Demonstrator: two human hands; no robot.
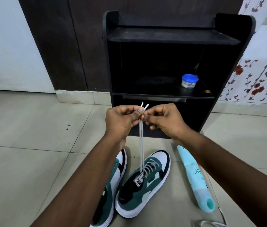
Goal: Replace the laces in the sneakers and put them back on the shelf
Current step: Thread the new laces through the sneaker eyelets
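Two green, white and black sneakers stand on the tiled floor. The right sneaker [143, 182] is laced with a grey-white lace [141, 145] whose two ends rise straight up from its top eyelets. My left hand [122, 119] and my right hand [164, 119] pinch those two ends side by side, tips poking out above my fingers, in front of the black shelf [227, 66]. The left sneaker [113, 182] lies partly hidden under my left forearm; its lacing is not visible.
A small clear tub with a blue lid [189, 81] sits on the shelf's middle board. A light blue package [195, 177] lies on the floor right of the sneakers. A dark wooden door and a floral wall stand behind the shelf.
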